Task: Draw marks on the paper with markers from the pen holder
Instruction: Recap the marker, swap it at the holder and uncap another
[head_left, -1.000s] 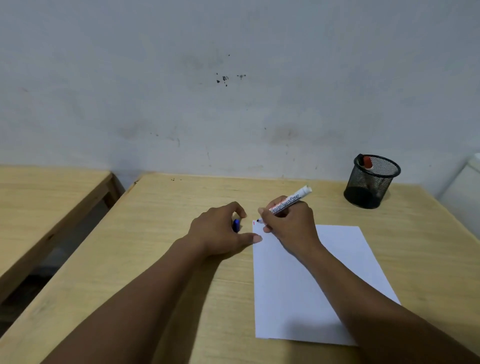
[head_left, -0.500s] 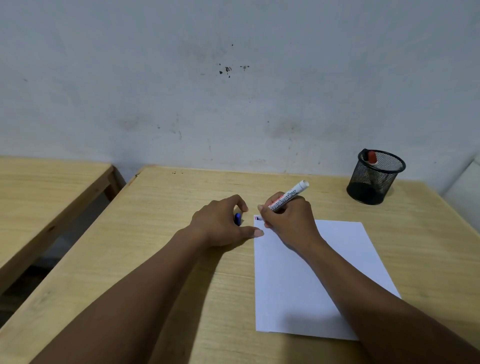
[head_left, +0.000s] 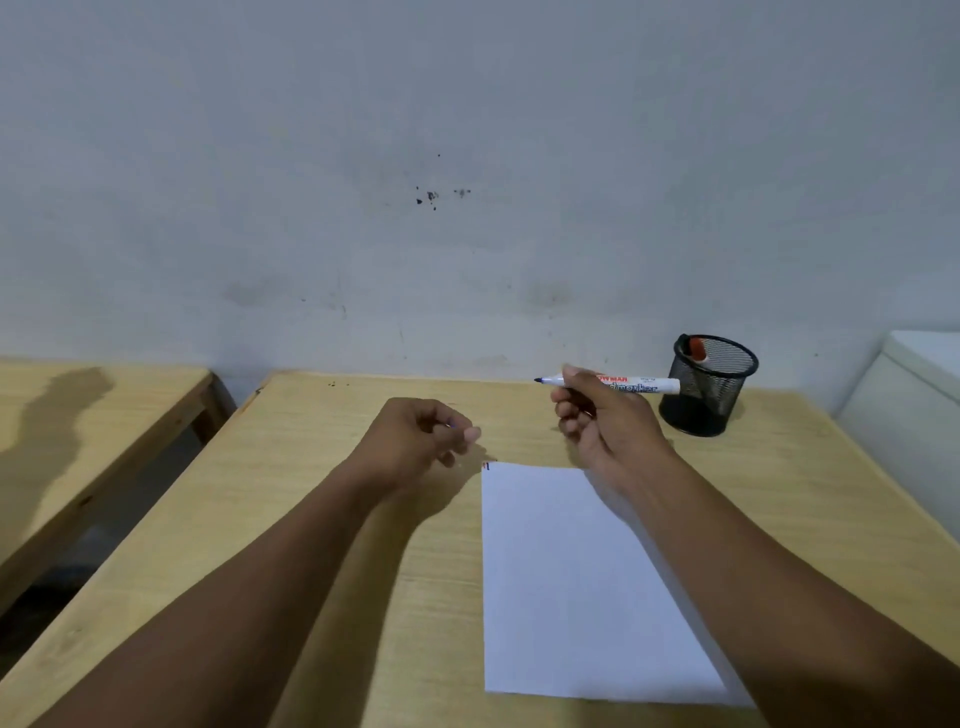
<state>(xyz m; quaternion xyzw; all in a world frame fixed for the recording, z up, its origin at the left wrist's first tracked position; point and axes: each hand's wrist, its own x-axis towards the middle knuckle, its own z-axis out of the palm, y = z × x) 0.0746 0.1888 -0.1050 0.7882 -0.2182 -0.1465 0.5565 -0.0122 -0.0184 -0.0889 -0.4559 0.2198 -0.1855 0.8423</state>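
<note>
Holding the uncapped marker (head_left: 618, 384) up off the table, the right hand (head_left: 605, 421) grips it, the left hand (head_left: 415, 441) curls around something small, maybe its cap, and the paper (head_left: 582, 582) has tiny marks (head_left: 487, 465) at its 11 o'clock corner, with another marker (head_left: 696, 349) waiting in the pen holder (head_left: 709, 384).

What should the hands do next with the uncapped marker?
Probably bring the two hands together and cap it. The right hand holds the marker level above the table, tip bare and pointing left. The left hand is curled round something small and blue, likely the cap. Small marks already sit at the paper's top left corner.
</note>
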